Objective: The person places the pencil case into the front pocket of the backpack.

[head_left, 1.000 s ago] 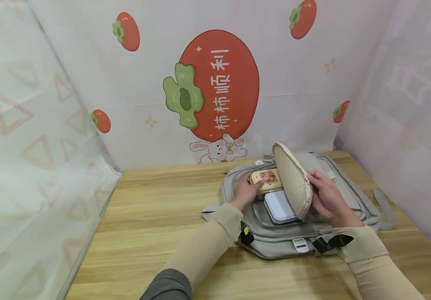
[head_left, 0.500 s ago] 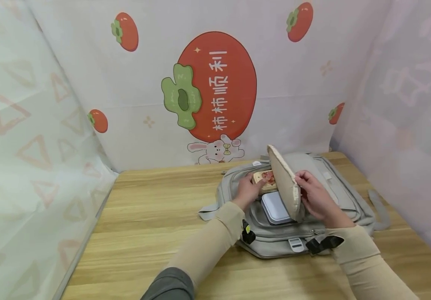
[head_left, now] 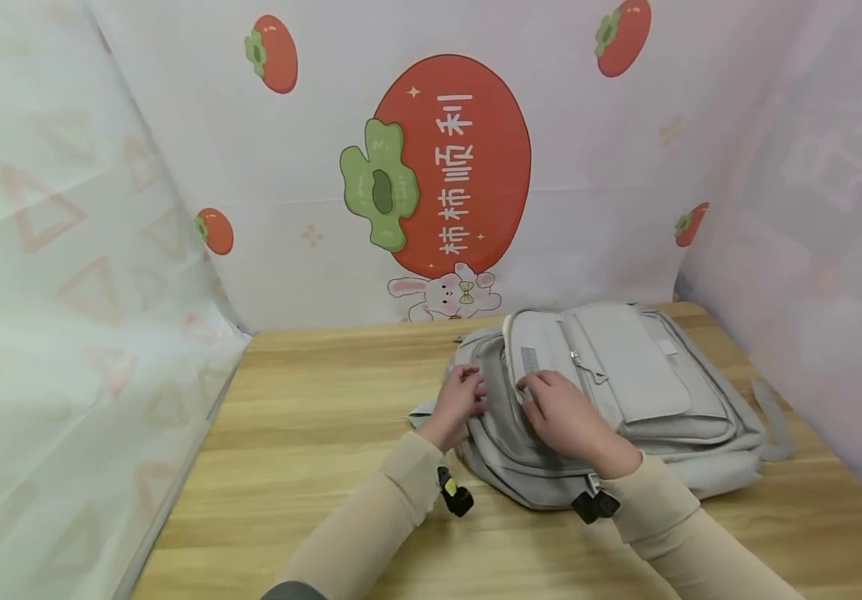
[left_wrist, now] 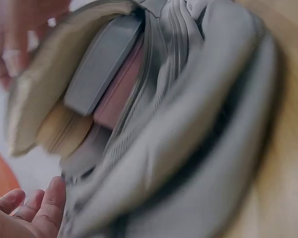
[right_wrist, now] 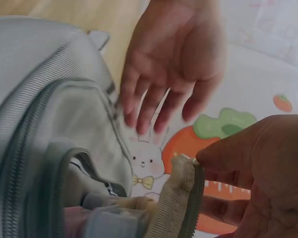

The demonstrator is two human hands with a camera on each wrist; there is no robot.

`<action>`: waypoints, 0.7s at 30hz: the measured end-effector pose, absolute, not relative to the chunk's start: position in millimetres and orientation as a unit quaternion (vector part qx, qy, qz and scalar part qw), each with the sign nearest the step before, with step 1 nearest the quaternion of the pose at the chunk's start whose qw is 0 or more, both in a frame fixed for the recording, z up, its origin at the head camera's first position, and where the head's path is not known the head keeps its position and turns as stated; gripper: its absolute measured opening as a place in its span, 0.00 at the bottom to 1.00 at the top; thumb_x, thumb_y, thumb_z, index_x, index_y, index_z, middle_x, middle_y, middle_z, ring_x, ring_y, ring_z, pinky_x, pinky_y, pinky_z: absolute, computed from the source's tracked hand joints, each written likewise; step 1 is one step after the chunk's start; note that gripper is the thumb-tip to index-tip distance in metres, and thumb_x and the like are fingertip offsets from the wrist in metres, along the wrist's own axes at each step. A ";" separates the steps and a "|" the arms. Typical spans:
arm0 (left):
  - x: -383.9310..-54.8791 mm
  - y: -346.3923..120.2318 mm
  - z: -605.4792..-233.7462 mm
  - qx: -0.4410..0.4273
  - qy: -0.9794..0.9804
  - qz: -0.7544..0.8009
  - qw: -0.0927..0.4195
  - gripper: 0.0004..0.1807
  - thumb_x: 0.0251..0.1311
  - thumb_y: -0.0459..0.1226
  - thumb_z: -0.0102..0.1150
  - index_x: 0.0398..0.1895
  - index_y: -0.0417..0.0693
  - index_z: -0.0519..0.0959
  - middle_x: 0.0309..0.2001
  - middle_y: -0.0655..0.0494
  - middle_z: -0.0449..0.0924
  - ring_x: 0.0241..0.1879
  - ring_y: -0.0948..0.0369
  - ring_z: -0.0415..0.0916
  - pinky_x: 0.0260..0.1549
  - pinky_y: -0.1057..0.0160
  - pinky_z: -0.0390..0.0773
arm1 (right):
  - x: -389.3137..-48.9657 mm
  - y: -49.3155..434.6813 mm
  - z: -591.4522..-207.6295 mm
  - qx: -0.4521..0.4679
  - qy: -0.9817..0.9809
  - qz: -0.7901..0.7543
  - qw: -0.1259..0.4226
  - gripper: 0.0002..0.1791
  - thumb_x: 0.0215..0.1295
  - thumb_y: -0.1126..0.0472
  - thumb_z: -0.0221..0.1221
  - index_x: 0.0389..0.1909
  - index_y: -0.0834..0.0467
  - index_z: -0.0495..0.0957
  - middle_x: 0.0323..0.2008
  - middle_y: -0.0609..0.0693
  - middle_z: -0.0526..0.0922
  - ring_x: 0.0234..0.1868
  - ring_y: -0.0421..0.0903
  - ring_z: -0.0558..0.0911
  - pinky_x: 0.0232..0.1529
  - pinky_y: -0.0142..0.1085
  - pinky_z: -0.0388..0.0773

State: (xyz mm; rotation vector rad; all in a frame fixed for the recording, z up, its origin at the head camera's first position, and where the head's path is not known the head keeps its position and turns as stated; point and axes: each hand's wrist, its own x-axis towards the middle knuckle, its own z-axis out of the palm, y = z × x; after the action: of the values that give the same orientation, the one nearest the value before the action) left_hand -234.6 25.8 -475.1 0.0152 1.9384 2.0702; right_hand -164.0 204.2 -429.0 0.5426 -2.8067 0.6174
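A grey backpack [head_left: 649,358] lies on the table, its front pocket unzipped. My right hand [head_left: 562,417] pinches the zippered edge of the pocket flap [right_wrist: 176,198] between thumb and fingers. Inside the pocket, the left wrist view shows a pale grey case [left_wrist: 104,64], a pink case [left_wrist: 120,94] and a rounded tan case [left_wrist: 64,129]. From the head view the flap hides them. My left hand [head_left: 457,407] hovers by the backpack's left side with loosely bent fingers, holding nothing.
The wooden table [head_left: 311,417] extends to the left of the backpack. A strap [head_left: 772,421] trails off its right side. Printed cloth [head_left: 311,150] hangs behind and at both sides.
My left hand has left the tan case in the pocket and drawn back leftward. The flap, raised before, has come down to the left over the cases with my right hand on its edge.
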 end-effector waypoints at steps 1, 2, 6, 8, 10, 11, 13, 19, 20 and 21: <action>-232.7 17.7 -476.3 0.002 0.675 0.723 0.148 0.21 0.80 0.37 0.45 0.68 0.33 0.68 0.58 0.38 0.72 0.51 0.48 0.76 0.42 0.57 0.82 | -162.9 202.5 -431.5 0.185 -0.957 0.192 0.117 0.10 0.70 0.69 0.61 0.50 0.66 0.81 0.49 0.64 0.81 0.52 0.63 0.80 0.56 0.58 0.76; -230.6 9.3 -477.8 -0.003 0.673 0.725 0.144 0.20 0.80 0.37 0.45 0.67 0.33 0.68 0.58 0.38 0.72 0.51 0.48 0.76 0.41 0.57 0.82 | -161.6 200.7 -433.9 0.183 -0.959 0.175 0.123 0.10 0.70 0.69 0.61 0.50 0.66 0.81 0.49 0.64 0.81 0.53 0.65 0.80 0.57 0.60 0.75; -223.9 -28.3 -483.4 -0.019 0.682 0.721 0.119 0.21 0.79 0.36 0.44 0.67 0.31 0.66 0.60 0.34 0.71 0.54 0.45 0.74 0.45 0.54 0.82 | -156.1 195.5 -440.9 0.174 -0.969 0.112 0.133 0.10 0.69 0.67 0.63 0.49 0.63 0.83 0.51 0.65 0.80 0.56 0.72 0.77 0.55 0.67 0.73; -222.9 -48.0 -482.9 -0.025 0.694 0.712 0.108 0.22 0.79 0.36 0.44 0.68 0.30 0.65 0.62 0.32 0.69 0.57 0.41 0.71 0.48 0.51 0.82 | -154.7 195.9 -442.9 0.170 -0.972 0.085 0.139 0.09 0.68 0.66 0.64 0.48 0.62 0.84 0.52 0.65 0.80 0.57 0.75 0.75 0.52 0.70 0.73; -223.7 -67.5 -479.8 -0.029 0.713 0.693 0.101 0.23 0.79 0.36 0.43 0.69 0.30 0.64 0.64 0.31 0.68 0.61 0.39 0.68 0.52 0.48 0.80 | -154.5 197.6 -443.5 0.170 -0.972 0.070 0.144 0.09 0.67 0.66 0.66 0.47 0.61 0.85 0.53 0.65 0.80 0.58 0.77 0.74 0.52 0.72 0.72; -225.0 -77.3 -478.5 -0.031 0.723 0.683 0.099 0.23 0.79 0.36 0.43 0.70 0.30 0.64 0.65 0.32 0.67 0.62 0.38 0.67 0.53 0.47 0.79 | -154.5 198.7 -443.2 0.171 -0.972 0.067 0.144 0.10 0.66 0.66 0.66 0.47 0.62 0.84 0.53 0.65 0.80 0.58 0.78 0.73 0.52 0.72 0.71; -228.3 -93.7 -476.3 -0.030 0.744 0.660 0.098 0.24 0.80 0.38 0.44 0.71 0.31 0.63 0.66 0.32 0.66 0.65 0.37 0.64 0.57 0.43 0.77 | -154.4 202.4 -439.9 0.169 -0.974 0.066 0.132 0.11 0.66 0.65 0.66 0.48 0.63 0.83 0.54 0.66 0.78 0.59 0.79 0.72 0.53 0.74 0.69; -233.5 -128.9 -469.6 -0.005 0.804 0.590 0.083 0.26 0.80 0.40 0.45 0.73 0.34 0.62 0.69 0.34 0.64 0.68 0.38 0.62 0.62 0.39 0.71 | -151.0 196.5 -414.5 0.176 -0.973 0.102 0.107 0.21 0.69 0.61 0.63 0.59 0.67 0.76 0.62 0.69 0.74 0.66 0.77 0.68 0.62 0.77 0.58; -233.9 -132.3 -468.4 0.008 0.816 0.573 0.073 0.27 0.80 0.40 0.46 0.74 0.34 0.61 0.69 0.34 0.64 0.69 0.38 0.62 0.62 0.39 0.70 | -153.0 192.2 -411.3 0.187 -0.970 0.106 0.112 0.23 0.70 0.61 0.63 0.61 0.67 0.75 0.63 0.69 0.74 0.67 0.76 0.67 0.63 0.76 0.58; -234.0 -135.2 -467.3 0.024 0.830 0.554 0.060 0.27 0.80 0.41 0.46 0.74 0.34 0.61 0.70 0.35 0.63 0.69 0.38 0.62 0.62 0.38 0.70 | -156.0 187.0 -409.4 0.200 -0.967 0.106 0.117 0.24 0.71 0.60 0.62 0.63 0.67 0.75 0.64 0.68 0.73 0.68 0.75 0.67 0.64 0.75 0.57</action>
State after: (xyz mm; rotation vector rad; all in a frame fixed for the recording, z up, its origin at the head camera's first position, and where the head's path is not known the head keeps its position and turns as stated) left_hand -234.0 -135.2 -467.3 0.0728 2.5139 1.6758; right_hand -156.0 187.0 -409.4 0.5842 -2.8318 0.3100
